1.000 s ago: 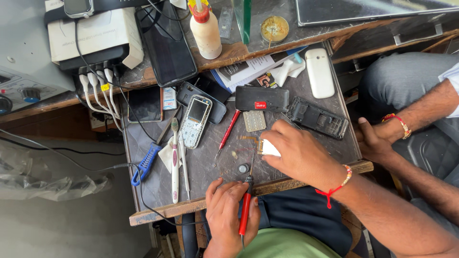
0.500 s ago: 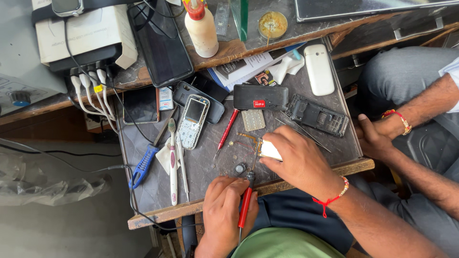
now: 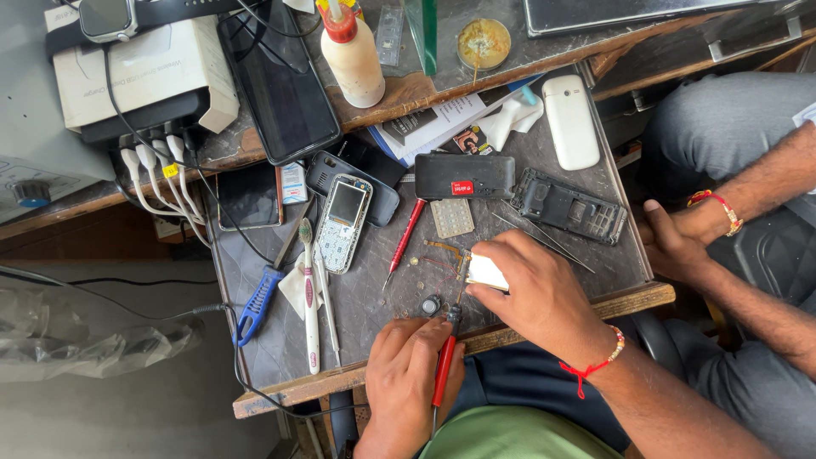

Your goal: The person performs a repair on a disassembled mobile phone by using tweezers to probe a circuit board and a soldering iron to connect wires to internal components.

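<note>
Two hands at work over a small grey bench (image 3: 595,263). Left hand (image 3: 408,374) closed around a red-handled iron (image 3: 442,374), tip pointed up toward a small round part (image 3: 431,304) near the bench's front edge. Right hand (image 3: 531,289) curled down, fingers pinching a small white piece (image 3: 486,272) against the bench top, just beside thin wires and a gold-coloured strip (image 3: 444,251). Red thread worn on the right wrist.

Scattered about: red screwdriver (image 3: 405,242) lying aslant above the round part; keypad sheet (image 3: 452,218) just right of it; black phone back (image 3: 464,176) above that; opened black phone frame (image 3: 569,206) further right, with tweezers (image 3: 544,242) between frame and right hand. White phone (image 3: 570,121) near the far right corner. Grey keypad phone (image 3: 342,223) left of centre, partly over a darker phone. Toothbrush (image 3: 308,289) and blue-handled tool (image 3: 257,302) at the left, close together. Bottle (image 3: 350,51) with red cap standing on the raised shelf behind, next to a large dark phone (image 3: 280,81) lying face up. White charger box (image 3: 140,72) at far left, several white plugs hanging below it.

Another person's hand (image 3: 676,242) resting at the bench's right edge, fingers loosely bent, bracelet on the wrist.
</note>
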